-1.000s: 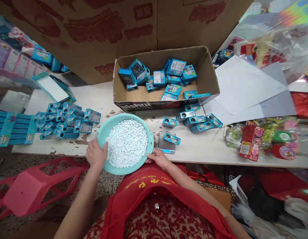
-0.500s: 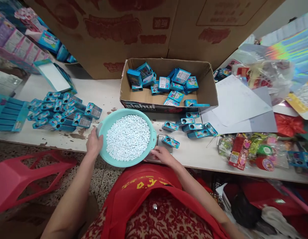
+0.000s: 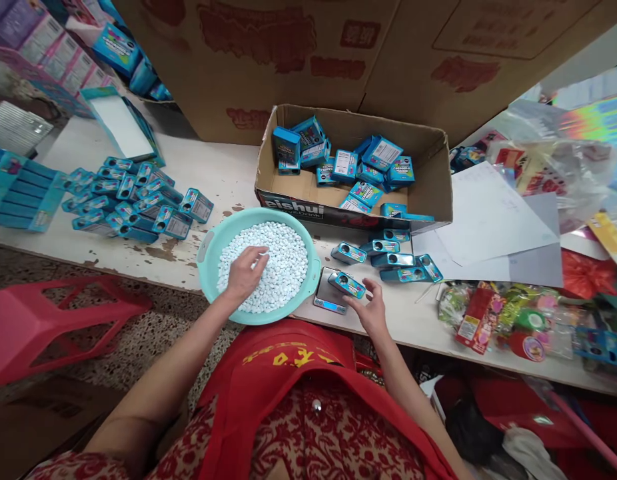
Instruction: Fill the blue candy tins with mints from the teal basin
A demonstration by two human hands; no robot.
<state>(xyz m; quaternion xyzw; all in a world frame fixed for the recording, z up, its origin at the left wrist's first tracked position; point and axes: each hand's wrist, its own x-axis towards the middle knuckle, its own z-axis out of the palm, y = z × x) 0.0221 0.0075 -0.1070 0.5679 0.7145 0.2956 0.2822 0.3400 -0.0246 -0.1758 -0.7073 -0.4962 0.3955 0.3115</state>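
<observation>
A turquoise basin [image 3: 316,267] holds many small pale candies [image 3: 283,267]. My left hand [image 3: 244,275] is over the candies, its fingers bent downward and the thumb apart from them; nothing shows in its grasp. To the right of the basin, a small digital scale [image 3: 330,305] with a lit display bears a blue candy box [image 3: 349,285] with a round dark hole in its narrow side. Around the right end of that box is my right hand [image 3: 372,308], thumb and fingers spread. Whether its fingertips touch the box is hard to tell.
Several similar boxes [image 3: 388,253] lie right of the scale, and a cluster of them [image 3: 133,200] stands at the left. A low carton [image 3: 428,193] behind holds more boxes. White papers [image 3: 498,220] and bagged sweets lie at the right. A red stool [image 3: 53,327] stands left.
My left hand has left the basin's rim and moved in over the candies. My right hand has gone from the basin's right edge to the box on the scale. The scale is now more exposed.
</observation>
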